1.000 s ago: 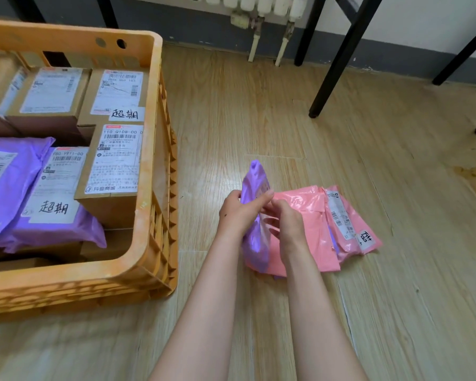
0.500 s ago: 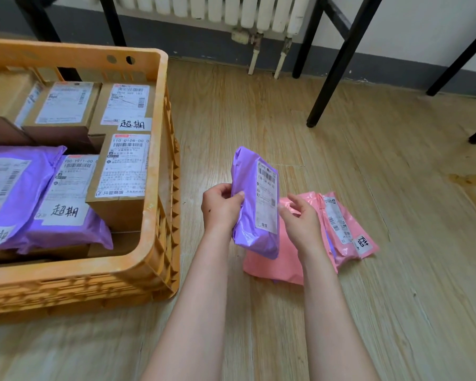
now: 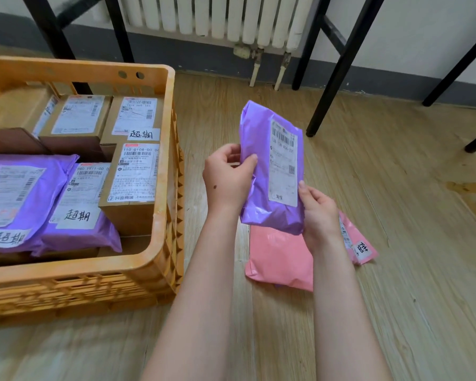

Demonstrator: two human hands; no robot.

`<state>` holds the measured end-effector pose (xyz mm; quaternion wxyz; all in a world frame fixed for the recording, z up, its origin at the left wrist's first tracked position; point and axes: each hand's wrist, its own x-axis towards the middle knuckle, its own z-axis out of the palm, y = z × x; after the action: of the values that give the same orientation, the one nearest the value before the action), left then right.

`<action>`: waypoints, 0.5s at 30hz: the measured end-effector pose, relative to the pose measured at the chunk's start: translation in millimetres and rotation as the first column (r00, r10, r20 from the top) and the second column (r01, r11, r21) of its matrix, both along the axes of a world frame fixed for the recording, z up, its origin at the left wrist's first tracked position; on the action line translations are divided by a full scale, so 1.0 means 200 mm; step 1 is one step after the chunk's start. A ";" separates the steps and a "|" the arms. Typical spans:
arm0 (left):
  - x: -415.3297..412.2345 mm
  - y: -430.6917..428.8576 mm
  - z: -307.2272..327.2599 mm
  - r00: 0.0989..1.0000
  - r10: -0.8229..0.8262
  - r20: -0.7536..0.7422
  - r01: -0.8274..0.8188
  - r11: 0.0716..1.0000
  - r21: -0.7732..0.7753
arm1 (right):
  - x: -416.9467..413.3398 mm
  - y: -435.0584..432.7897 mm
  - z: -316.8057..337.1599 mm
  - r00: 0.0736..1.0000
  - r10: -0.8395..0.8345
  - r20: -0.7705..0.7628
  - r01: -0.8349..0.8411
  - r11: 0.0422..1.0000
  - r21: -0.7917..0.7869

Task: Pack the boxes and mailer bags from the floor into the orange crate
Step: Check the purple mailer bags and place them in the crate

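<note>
Head view: in the middle of the frame, the left hand (image 3: 228, 182) and the right hand (image 3: 318, 213) both grip a purple mailer bag (image 3: 270, 166), held up off the floor (image 3: 396, 270). Just under it, pink mailer bags (image 3: 278, 259) lie on the floor. At the left, the orange crate (image 3: 74, 270) holds boxes (image 3: 134, 174) and purple bags (image 3: 25, 199). A white radiator (image 3: 217, 17) is at the top.
</note>
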<state>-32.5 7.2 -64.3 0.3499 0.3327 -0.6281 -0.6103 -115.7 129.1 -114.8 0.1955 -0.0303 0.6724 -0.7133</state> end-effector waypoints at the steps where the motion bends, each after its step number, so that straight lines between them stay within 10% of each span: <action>1: 0.01 -0.01 0.03 1.000 0.014 -0.020 -0.014 1.000 0.003 | 0.00 0.00 0.04 1.000 0.011 -0.018 -0.012 1.000 -0.015; 9: 0.10 -0.13 0.32 0.994 0.108 -0.021 -0.110 0.957 -0.269 | 0.04 -0.15 0.34 0.993 0.000 -0.122 -0.009 0.997 -0.077; 15: 0.21 -0.36 0.48 0.917 0.281 0.284 -0.088 0.836 -0.541 | 0.12 -0.34 0.52 0.982 0.010 -0.191 -0.028 0.996 -0.090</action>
<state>9.7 -65.1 31.7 0.3662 0.3900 -0.7853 -0.3116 -92.4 61.2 -11.2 0.1355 -0.1138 0.6540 -0.7355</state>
